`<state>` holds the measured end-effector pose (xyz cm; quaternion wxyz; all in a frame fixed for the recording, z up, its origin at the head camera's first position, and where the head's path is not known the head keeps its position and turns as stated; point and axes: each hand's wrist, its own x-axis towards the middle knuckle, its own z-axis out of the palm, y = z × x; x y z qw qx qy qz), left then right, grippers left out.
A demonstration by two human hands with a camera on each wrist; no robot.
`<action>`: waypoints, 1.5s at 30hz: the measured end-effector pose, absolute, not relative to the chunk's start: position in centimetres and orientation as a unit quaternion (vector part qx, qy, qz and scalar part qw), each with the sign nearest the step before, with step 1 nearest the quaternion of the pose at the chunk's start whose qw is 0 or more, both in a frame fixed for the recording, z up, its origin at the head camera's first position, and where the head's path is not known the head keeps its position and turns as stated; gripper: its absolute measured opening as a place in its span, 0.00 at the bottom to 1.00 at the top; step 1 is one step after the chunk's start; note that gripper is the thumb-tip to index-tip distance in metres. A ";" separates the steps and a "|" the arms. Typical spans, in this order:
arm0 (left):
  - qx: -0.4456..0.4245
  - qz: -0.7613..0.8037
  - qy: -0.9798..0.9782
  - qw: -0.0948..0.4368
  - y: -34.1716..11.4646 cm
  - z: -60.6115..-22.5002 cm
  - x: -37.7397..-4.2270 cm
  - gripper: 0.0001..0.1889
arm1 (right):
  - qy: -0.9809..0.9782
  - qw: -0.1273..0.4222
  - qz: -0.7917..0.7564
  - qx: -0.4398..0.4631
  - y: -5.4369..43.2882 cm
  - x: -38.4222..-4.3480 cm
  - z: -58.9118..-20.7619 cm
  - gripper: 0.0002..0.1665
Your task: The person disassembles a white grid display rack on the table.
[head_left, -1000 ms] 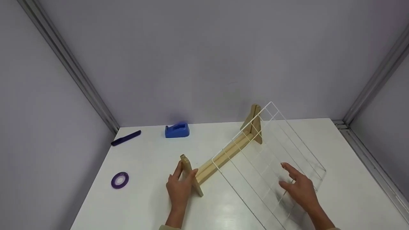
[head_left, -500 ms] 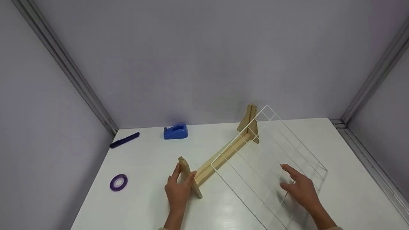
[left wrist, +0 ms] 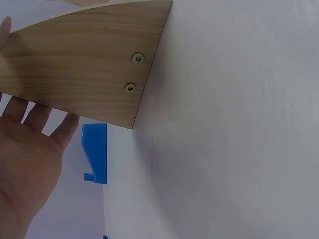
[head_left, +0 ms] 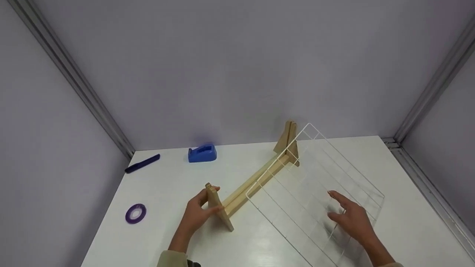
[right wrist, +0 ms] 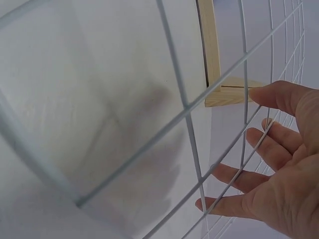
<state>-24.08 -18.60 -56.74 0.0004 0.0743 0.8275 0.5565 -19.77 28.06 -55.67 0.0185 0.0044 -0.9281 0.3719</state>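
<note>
My L hand (head_left: 197, 214) has swung out left vs half a sec ago, more sleeve (head_left: 172, 259) showing, fingers (left wrist: 66, 132) still pinching the wooden frame (head_left: 239, 200)'s end panel (left wrist: 89, 59) on the worktop (head_left: 170, 185). R hand (head_left: 353, 219) holds the white wire grid (right wrist: 187, 108), tilted, wires btwn thumb n fingertips.

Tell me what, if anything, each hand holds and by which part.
The left hand grips the wooden stand by its near end board. The right hand is against the wire rack; whether it grips cannot be told.

Smooth, grained wooden stand (left wrist: 94, 59); glossy white tabletop (head_left: 265, 243); white grid (head_left: 284, 237), probably coated metal.
</note>
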 end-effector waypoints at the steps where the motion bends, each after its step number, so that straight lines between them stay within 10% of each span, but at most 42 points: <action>1: 0.072 0.558 0.827 0.005 -18.7 -56.8 -24.1 0.30 | -0.928 0.016 0.372 0.005 28.0 -19.7 -55.7 0.39; 45: -0.030 0.542 0.837 -0.073 -16.9 -57.6 -19.1 0.37 | -0.942 -0.049 0.329 0.031 27.1 -19.7 -57.6 0.40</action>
